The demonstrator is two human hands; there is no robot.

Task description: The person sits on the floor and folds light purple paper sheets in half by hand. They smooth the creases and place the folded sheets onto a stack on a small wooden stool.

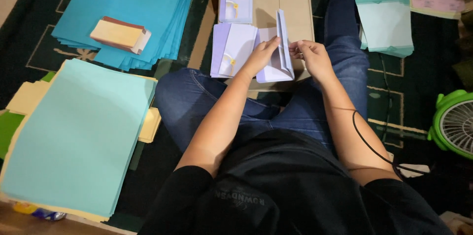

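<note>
Left hand [262, 53]: fingers pinching the left edge of the folded lavender sheet [279, 60].
Right hand [311, 55]: fingers pinching its right flap.
Sheet location: over the tan board [295, 3], centre.
Finished folders [232, 47]: flat, left of sheet.

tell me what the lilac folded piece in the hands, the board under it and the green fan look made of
Lilac folded piece: thin matte paper, by its sharp creases.
Board: probably wood or fibreboard with a tan matte top; the flat, stiff look suggests it.
Green fan: likely glossy moulded plastic.
</note>
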